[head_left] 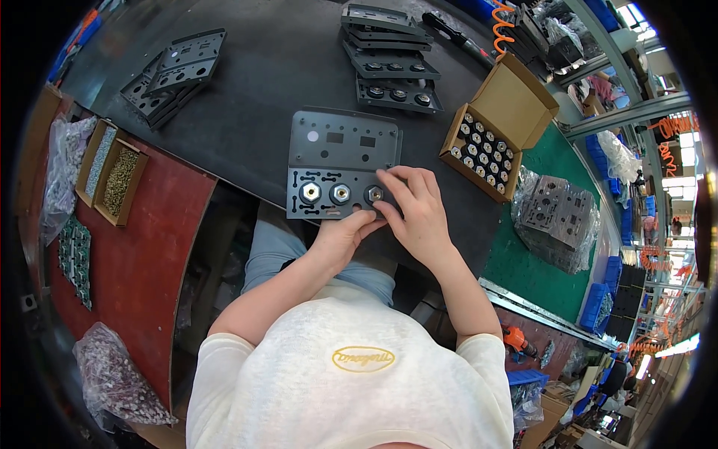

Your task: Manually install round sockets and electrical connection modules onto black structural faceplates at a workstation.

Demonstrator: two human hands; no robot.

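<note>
In front of me on the dark table lies a dark grey metal panel, bent into two faces with holes and slots. Along its near face sit three round black fittings with silver hex nuts: a left one, a middle one and a right one. My left hand grips the panel's near edge, thumb beside the right fitting and the other fingers partly hidden underneath. Thumb and forefinger of my right hand close around the right fitting from its right side.
An open cardboard box of similar fittings stands at right, near bagged panels on a green surface. Panels are stacked far off and at far left. A black power screwdriver lies behind. Boxed screws sit left.
</note>
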